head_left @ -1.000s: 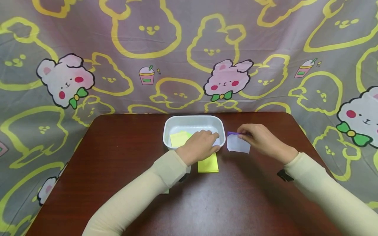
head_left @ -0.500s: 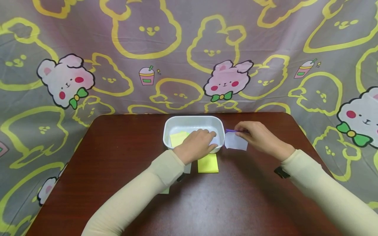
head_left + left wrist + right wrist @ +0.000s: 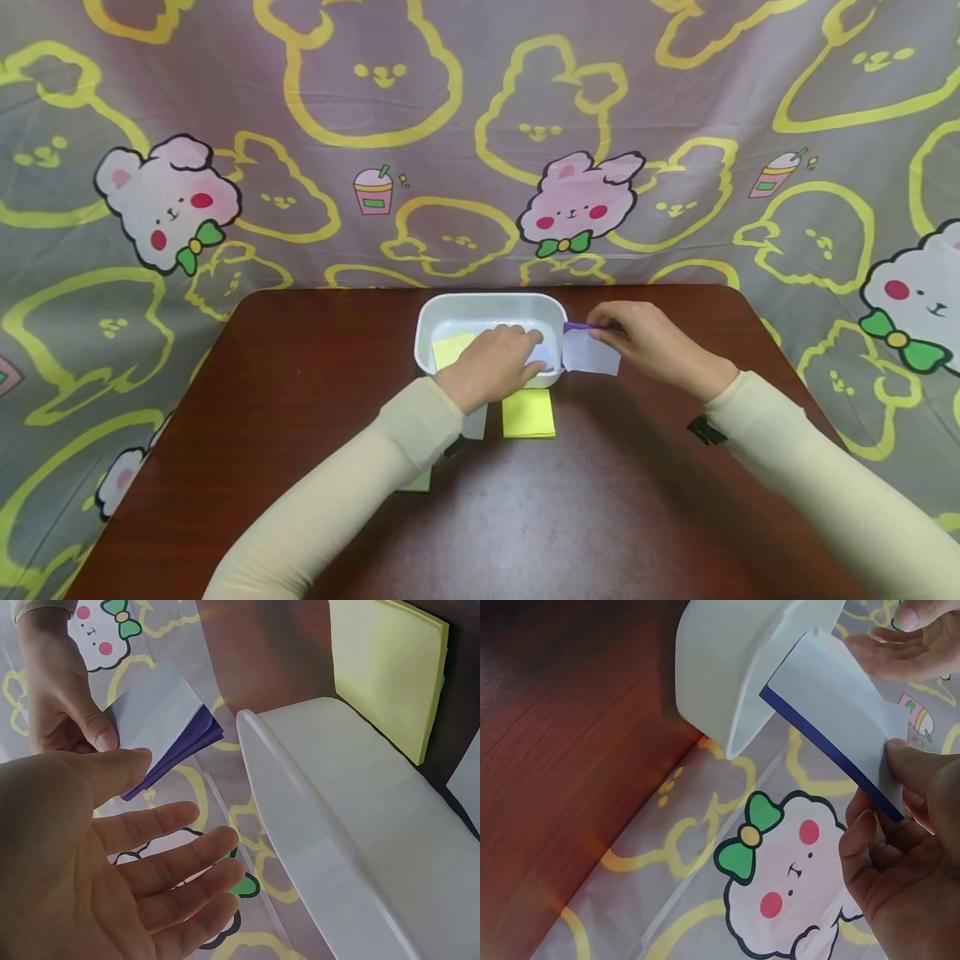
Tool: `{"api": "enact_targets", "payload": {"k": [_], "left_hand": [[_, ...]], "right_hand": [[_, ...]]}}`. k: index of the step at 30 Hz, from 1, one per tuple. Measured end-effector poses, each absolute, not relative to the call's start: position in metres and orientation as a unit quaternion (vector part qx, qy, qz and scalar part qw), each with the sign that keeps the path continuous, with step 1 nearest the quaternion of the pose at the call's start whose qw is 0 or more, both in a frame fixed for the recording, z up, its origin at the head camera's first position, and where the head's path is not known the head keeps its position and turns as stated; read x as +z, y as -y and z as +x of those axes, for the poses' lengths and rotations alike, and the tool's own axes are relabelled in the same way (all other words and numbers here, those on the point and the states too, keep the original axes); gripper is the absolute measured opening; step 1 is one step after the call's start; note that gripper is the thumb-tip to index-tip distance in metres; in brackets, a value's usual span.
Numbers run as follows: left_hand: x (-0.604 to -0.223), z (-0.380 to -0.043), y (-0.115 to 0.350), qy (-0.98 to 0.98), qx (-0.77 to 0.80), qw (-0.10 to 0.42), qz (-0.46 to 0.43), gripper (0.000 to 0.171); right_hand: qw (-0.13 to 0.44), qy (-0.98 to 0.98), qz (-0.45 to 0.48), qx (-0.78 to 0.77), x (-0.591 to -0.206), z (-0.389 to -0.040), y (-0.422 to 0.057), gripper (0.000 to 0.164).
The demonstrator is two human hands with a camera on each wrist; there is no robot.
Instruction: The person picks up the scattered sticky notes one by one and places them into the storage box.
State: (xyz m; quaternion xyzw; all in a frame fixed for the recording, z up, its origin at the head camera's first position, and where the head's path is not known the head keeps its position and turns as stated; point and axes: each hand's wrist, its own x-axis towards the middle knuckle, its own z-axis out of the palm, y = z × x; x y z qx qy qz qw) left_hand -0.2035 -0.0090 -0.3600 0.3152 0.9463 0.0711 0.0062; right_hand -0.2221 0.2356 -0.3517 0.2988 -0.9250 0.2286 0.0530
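Note:
My right hand [image 3: 648, 342] pinches a small folded paper [image 3: 829, 690], pale on its face with a purple edge, between thumb and fingers. In the head view the paper overlaps the right end of a white rectangular tub [image 3: 491, 297]. Over the tub hangs my left hand [image 3: 491, 360], its fingers spread and loosely bent in the left wrist view, with nothing gripped. The thumb of that left hand [image 3: 142, 855] overlaps the paper's lower corner there. Yellow paper [image 3: 450, 348] lies inside the tub, partly hidden by the left hand.
A yellow stack of paper squares [image 3: 528, 413] lies on the brown table [image 3: 600, 500] in front of the tub. Beside it, partly under the left arm, are a grey sheet [image 3: 474, 425] and a pale green one [image 3: 418, 482]. A patterned curtain [image 3: 442, 100] hangs behind.
My right hand has moved left and slightly away from me with the folded paper, from beside the tub to its right rim. The left hand has shifted slightly left.

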Motion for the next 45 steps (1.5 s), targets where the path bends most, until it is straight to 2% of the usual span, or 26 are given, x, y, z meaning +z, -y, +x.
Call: {"api": "enact_targets", "payload": {"k": [12, 45], "left_hand": [[-0.358, -0.206, 0.014, -0.950, 0.076, 0.017, 0.303, 0.041], [-0.366, -0.216, 0.028, -0.952, 0.105, -0.005, 0.288, 0.038]], "right_hand": [[0.053, 0.923, 0.299, 0.234, -0.352, -0.227, -0.227, 0.014], [0.060, 0.912, 0.317, 0.252, -0.351, -0.236, -0.204, 0.013]]}}
